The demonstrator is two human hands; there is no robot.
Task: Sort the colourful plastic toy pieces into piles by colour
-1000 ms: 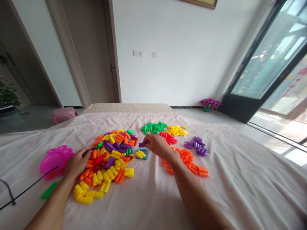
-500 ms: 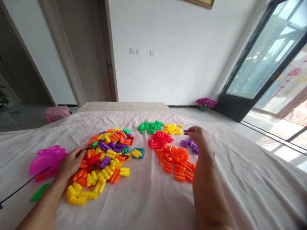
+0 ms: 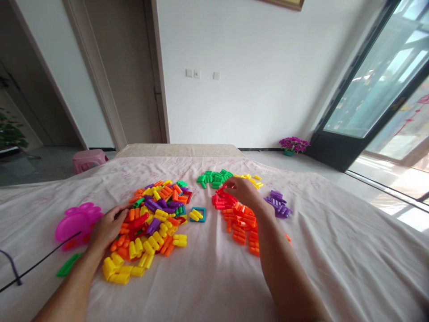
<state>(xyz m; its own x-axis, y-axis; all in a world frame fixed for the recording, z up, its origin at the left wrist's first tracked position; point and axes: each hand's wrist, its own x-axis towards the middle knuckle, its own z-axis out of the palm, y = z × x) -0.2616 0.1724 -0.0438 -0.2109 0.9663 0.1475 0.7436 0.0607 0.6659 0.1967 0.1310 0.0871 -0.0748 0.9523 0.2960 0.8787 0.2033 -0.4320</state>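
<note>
My left hand [image 3: 109,227] rests at the left edge of a mixed pile of plastic building blocks [image 3: 154,205] in yellow, orange, purple, red and green. Its thumb and fingers are apart, and some fingertips are hidden by the pile. Above the red blocks [image 3: 221,200] hovers my right hand [image 3: 241,190], its fingers loosely bent and apart, with no block visible in them. Close around it are green blocks [image 3: 216,178], yellow blocks [image 3: 257,182] partly behind the hand, and orange blocks [image 3: 239,223] partly under the forearm. Purple blocks [image 3: 279,205] lie to its right.
A teal square frame [image 3: 203,214] with yellow blocks on it lies between the piles. On the left are a pink paw-shaped tray [image 3: 72,223], a green piece [image 3: 69,264] and a dark thin strap [image 3: 43,264]. A pink stool [image 3: 89,160] stands beyond the cloth-covered table [image 3: 201,286].
My right hand has moved left from the purple blocks to above the red ones. The purple block it held is no longer seen in its fingers. My left hand stays by the mixed pile.
</note>
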